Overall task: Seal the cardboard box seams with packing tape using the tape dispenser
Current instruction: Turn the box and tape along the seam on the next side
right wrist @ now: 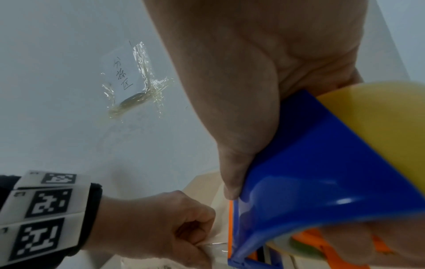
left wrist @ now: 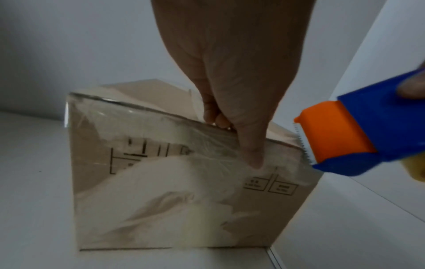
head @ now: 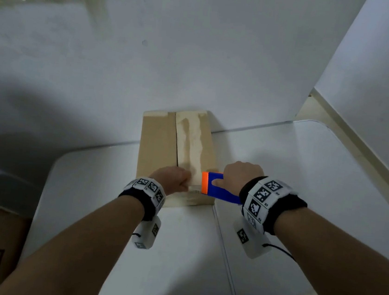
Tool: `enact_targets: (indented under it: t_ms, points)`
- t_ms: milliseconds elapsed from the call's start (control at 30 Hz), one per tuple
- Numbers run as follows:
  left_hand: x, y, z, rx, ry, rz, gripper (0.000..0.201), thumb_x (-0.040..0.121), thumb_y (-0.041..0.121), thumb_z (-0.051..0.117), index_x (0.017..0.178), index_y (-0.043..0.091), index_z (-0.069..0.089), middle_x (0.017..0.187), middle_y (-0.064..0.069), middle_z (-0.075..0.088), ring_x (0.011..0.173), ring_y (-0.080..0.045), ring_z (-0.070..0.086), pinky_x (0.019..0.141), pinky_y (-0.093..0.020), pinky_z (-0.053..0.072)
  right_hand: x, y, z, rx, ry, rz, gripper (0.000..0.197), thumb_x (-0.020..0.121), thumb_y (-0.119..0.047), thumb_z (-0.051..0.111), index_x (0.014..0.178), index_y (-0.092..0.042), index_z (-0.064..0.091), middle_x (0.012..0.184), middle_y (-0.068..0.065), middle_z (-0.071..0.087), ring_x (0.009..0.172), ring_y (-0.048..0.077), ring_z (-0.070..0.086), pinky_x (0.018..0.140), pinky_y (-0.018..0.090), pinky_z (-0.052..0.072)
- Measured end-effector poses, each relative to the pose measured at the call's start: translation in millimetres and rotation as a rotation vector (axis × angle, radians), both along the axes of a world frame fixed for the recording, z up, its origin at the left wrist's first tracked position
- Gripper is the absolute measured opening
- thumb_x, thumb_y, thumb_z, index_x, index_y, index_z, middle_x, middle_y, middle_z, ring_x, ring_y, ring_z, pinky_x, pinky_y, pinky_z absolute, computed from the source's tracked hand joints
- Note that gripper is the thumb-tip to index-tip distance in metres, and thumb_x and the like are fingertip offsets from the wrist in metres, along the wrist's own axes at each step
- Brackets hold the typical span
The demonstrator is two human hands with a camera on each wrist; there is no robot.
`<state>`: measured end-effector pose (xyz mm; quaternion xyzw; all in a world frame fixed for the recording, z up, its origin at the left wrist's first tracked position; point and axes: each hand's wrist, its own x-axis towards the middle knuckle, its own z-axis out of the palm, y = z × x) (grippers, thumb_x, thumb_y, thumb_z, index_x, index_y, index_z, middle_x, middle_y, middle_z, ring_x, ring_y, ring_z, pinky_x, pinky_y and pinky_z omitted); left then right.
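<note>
Left hand [head: 173,177]: pinches the tape end [right wrist: 215,244], thumb pressed on the box [left wrist: 184,191] front.
Right hand [head: 239,176]: wrapped round the dispenser [head: 218,186], blade at the box's near top edge.
Risk: a skewed pull could miss the seam [head: 176,143]; a loose pinch lets the tape snap back.
Box: brown, torn pale patches, old film, on the table [head: 305,184] against the wall.

We see a matt brown cardboard box [left wrist: 161,182] under glossy wrinkled tape [left wrist: 207,151], a shiny plastic tape dispenser [left wrist: 368,131], a smooth white worktop [head: 305,184]
</note>
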<state>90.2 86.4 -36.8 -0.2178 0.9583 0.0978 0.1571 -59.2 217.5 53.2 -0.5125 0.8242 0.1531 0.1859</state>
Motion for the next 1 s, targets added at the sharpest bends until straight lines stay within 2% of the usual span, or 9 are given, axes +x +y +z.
enact_targets:
  t_ms: [167, 267, 333, 400, 467, 633, 767, 900, 1000]
  points:
    - [-5, -8, 3, 0.041, -0.066, -0.037, 0.023, 0.09, 0.031, 0.058, 0.08, 0.018, 0.043, 0.084, -0.004, 0.056, 0.076, -0.019, 0.05, 0.069, -0.029, 0.038, -4, -1, 2, 0.03, -0.006, 0.024, 0.05, 0.092, -0.056, 0.042, 0.062, -0.016, 0.038, 0.063, -0.001, 0.045, 0.052, 0.013, 0.041, 0.066, 0.029, 0.041]
    - [-12, -5, 9, 0.036, -0.1, -0.033, 0.032, 0.086, 0.043, 0.061, 0.079, 0.017, 0.043, 0.078, -0.001, 0.051, 0.072, -0.019, 0.049, 0.066, -0.03, 0.039, -4, -4, 3, 0.055, -0.023, 0.038, 0.048, 0.091, -0.054, 0.044, 0.063, -0.016, 0.038, 0.064, -0.001, 0.045, 0.054, 0.013, 0.042, 0.068, 0.029, 0.042]
    - [-17, -1, 6, 0.023, -0.078, -0.014, 0.034, 0.086, 0.047, 0.061, 0.08, 0.018, 0.043, 0.078, 0.001, 0.049, 0.071, -0.018, 0.048, 0.066, -0.03, 0.039, -5, -6, 2, 0.077, -0.033, 0.036, 0.045, 0.091, -0.053, 0.043, 0.066, -0.015, 0.043, 0.066, -0.001, 0.047, 0.06, 0.015, 0.049, 0.07, 0.029, 0.044]
    - [-19, 3, 2, 0.026, -0.034, 0.007, 0.028, 0.09, 0.039, 0.057, 0.081, 0.017, 0.042, 0.08, 0.0, 0.05, 0.074, -0.018, 0.049, 0.067, -0.028, 0.039, -5, -6, 0, 0.087, -0.033, 0.032, 0.043, 0.089, -0.055, 0.044, 0.077, -0.014, 0.05, 0.068, -0.001, 0.048, 0.071, 0.019, 0.054, 0.071, 0.03, 0.044]
    - [-20, 4, 0, 0.023, -0.016, 0.004, 0.024, 0.092, 0.034, 0.056, 0.082, 0.016, 0.043, 0.081, -0.001, 0.05, 0.074, -0.018, 0.048, 0.068, -0.028, 0.039, -7, -3, -4, 0.075, -0.032, 0.047, 0.048, 0.087, -0.062, 0.045, 0.084, -0.015, 0.051, 0.067, -0.002, 0.048, 0.074, 0.021, 0.056, 0.07, 0.03, 0.044]
    - [-24, 3, 5, -0.013, -0.086, -0.007, 0.024, 0.091, 0.037, 0.057, 0.084, 0.018, 0.045, 0.085, -0.003, 0.054, 0.079, -0.021, 0.055, 0.075, -0.033, 0.047, -11, 3, -8, 0.029, -0.029, 0.064, 0.052, 0.085, -0.066, 0.048, 0.079, -0.014, 0.05, 0.064, -0.002, 0.046, 0.071, 0.02, 0.055, 0.067, 0.03, 0.044]
    - [-31, 11, 2, 0.001, -0.031, 0.002, 0.021, 0.087, 0.033, 0.062, 0.098, 0.016, 0.055, 0.097, -0.003, 0.063, 0.09, -0.022, 0.062, 0.076, -0.034, 0.05, -9, 6, -11, 0.01, -0.019, 0.071, 0.052, 0.085, -0.065, 0.048, 0.085, -0.013, 0.051, 0.064, -0.001, 0.045, 0.071, 0.021, 0.055, 0.066, 0.03, 0.044]
    - [-29, 11, -5, 0.044, 0.008, 0.062, 0.018, 0.086, 0.024, 0.062, 0.1, 0.015, 0.055, 0.1, -0.005, 0.064, 0.091, -0.023, 0.062, 0.078, -0.033, 0.049, -15, 9, -11, 0.001, -0.027, 0.071, 0.053, 0.084, -0.066, 0.049, 0.084, -0.013, 0.052, 0.064, -0.001, 0.046, 0.059, 0.017, 0.05, 0.065, 0.029, 0.042]
    - [-30, 8, -3, 0.05, -0.005, 0.073, 0.019, 0.086, 0.024, 0.063, 0.097, 0.011, 0.055, 0.099, -0.008, 0.063, 0.09, -0.025, 0.06, 0.078, -0.034, 0.047, -24, 15, -13, -0.001, -0.044, 0.068, 0.055, 0.082, -0.069, 0.05, 0.084, -0.014, 0.052, 0.064, -0.002, 0.047, 0.065, 0.019, 0.053, 0.064, 0.029, 0.042]
